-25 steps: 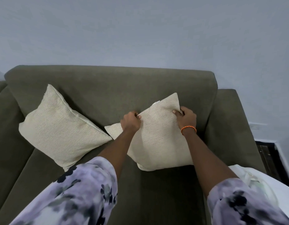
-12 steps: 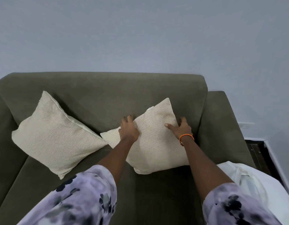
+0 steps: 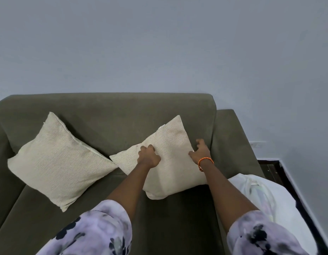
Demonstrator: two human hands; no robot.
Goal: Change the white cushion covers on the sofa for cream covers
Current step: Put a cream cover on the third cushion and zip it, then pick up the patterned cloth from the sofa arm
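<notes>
Cream cushion [image 3: 170,162] — left hand [image 3: 149,157] curled on face, right hand [image 3: 201,150] spread (right edge).

Behind the right cushion [image 3: 170,162] the right hand's [image 3: 201,150] fingertips vanish, the white bundle [image 3: 266,196] runs off frame beside it, and the left hand [image 3: 148,156] perhaps pinches fabric.

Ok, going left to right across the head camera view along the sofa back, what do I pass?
Left cream cushion → left hand resting on the right cream cushion → right hand at that cushion's right edge → sofa armrest → white bundle of fabric.
</notes>
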